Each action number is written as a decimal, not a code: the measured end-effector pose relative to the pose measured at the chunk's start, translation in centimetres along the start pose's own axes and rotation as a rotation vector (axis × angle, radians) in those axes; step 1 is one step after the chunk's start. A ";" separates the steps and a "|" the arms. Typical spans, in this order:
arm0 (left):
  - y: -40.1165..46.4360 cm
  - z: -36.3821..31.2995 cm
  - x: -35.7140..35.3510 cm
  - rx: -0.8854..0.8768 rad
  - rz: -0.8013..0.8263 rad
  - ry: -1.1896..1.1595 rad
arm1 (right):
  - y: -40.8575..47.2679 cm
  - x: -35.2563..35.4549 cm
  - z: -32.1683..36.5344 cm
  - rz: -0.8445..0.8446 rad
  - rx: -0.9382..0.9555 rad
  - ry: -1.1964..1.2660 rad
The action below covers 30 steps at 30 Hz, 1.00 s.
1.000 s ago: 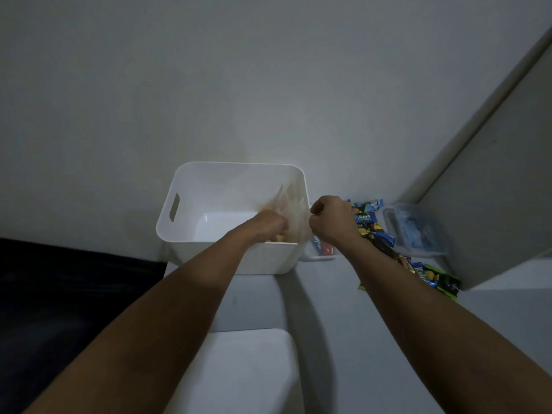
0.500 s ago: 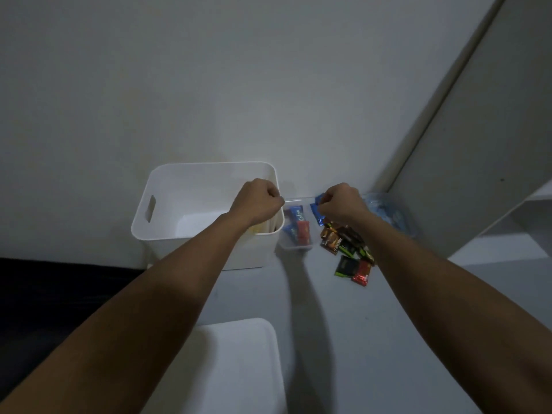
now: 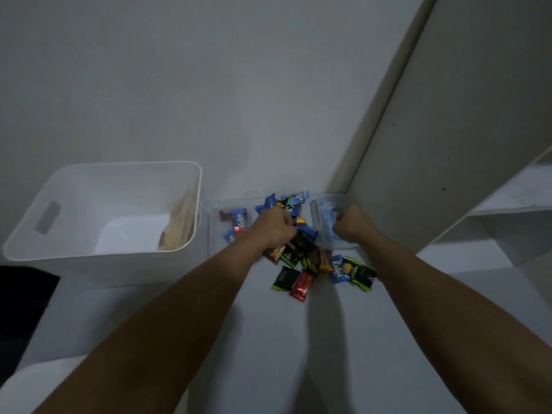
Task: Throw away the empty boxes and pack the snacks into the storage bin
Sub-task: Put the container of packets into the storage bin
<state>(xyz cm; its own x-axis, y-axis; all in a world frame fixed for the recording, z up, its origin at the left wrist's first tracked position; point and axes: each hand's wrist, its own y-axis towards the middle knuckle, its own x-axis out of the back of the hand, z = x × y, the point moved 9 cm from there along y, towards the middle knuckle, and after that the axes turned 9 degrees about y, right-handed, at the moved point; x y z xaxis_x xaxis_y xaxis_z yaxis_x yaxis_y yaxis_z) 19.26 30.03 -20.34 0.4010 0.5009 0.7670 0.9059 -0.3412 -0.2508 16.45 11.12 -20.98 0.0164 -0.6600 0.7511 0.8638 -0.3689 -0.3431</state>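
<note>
- White plastic bin point(image 3: 89, 222) on the left of the pale surface point(image 3: 268, 339), open top, a tan bag point(image 3: 180, 225) leaning against its inner right wall; otherwise mostly bare inside.
- Clear flat tray point(image 3: 221, 216) just right of the bin, a few blue and red packets lying in it.
- Heap of wrapped snacks point(image 3: 301, 255) between the two hands and spilling toward the camera: blue, green, red and brown wrappers, loose on the surface.
- Left hand point(image 3: 273, 230) over the heap, fingers curled down into the wrappers; looks like a fistful being gathered, exact packets held not discernible.
- Right hand point(image 3: 354, 227) clenched on the edge of a clear container point(image 3: 325, 216) with blue contents, set beside the wall.
- Judged step: packing stage, snacks being scooped for transfer; most still outside the bin.
- Next move calls for: lifting the fistful clear without shedding packets, carrying it left over the tray, releasing above the bin's open floor.
- Risk, judged: slippery wrappers dropping short, into the tray or onto the surface.
</note>
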 end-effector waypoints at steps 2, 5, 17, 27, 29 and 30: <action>1.4 -0.9 -2.8 0.025 0.052 -0.008 | 1.2 0.0 -2.2 0.001 -0.050 -0.009; 3.3 -2.1 -6.3 0.047 0.090 -0.027 | 2.9 -0.6 -4.9 0.014 -0.109 0.013; 4.7 -1.2 -9.7 0.218 0.093 -0.285 | 2.7 -0.9 -5.8 -0.090 -0.168 0.186; 5.6 -0.2 -4.8 0.415 -0.144 -0.374 | 6.3 0.8 -3.0 -0.047 -0.106 0.287; 5.5 0.1 -3.9 0.432 -0.163 -0.391 | 6.7 0.9 -2.3 -0.064 -0.103 0.309; 5.4 0.4 -3.2 0.445 -0.192 -0.380 | 6.9 0.9 -1.7 -0.070 -0.090 0.316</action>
<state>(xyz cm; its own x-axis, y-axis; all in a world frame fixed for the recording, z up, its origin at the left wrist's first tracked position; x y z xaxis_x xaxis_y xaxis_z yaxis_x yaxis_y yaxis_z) 22.89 26.91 -24.34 0.1714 0.7971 0.5790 0.9036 0.1070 -0.4147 21.54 6.92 -23.62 -0.2101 -0.7961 0.5675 0.8093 -0.4673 -0.3560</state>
